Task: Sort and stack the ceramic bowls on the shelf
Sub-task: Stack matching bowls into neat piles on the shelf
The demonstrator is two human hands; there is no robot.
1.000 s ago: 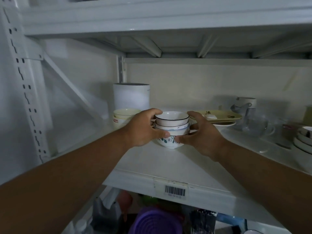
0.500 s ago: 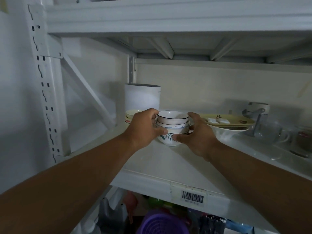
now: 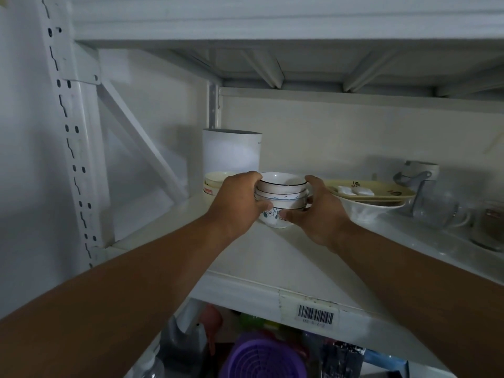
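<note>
1. Your left hand [image 3: 236, 201] has its fingers curled round the left side of the stack of ceramic bowls [image 3: 281, 199], thumb tip pressed against the flowered bottom bowl [image 3: 274, 218]. Your right hand [image 3: 317, 210] mirrors it on the right side, thumb low on the same bowl, fingers wrapped behind where you cannot see them.

2. Both hands are grasping the stack, not resting on it. Whether the bottom bowl's foot touches the shelf [image 3: 272, 257] or hangs just above it cannot be told from here.

3. The stack sits toward the back left of the shelf, well in from the front edge with its barcode label [image 3: 315, 314]. Just behind and to its left are the cream bowls [image 3: 215, 182] and a white cylinder [image 3: 231, 152]; just to its right a yellow plate [image 3: 373, 190] lies on a wide white bowl [image 3: 365, 211].

4. Expect the stack to feel heavy for its size, rigid and brittle. Glazed ceramic is likely slippery, and nested bowls can shift or rattle against each other if you tilt them.

5. Your hold low on the bottom bowl looks right: it carries the weight of all the bowls above. Keep your upper fingers against the dark-rimmed top bowl [image 3: 282, 181] so nothing slides off.

6. Mind the neighbours on both sides; a knock of glaze on glaze could chip a rim.
</note>
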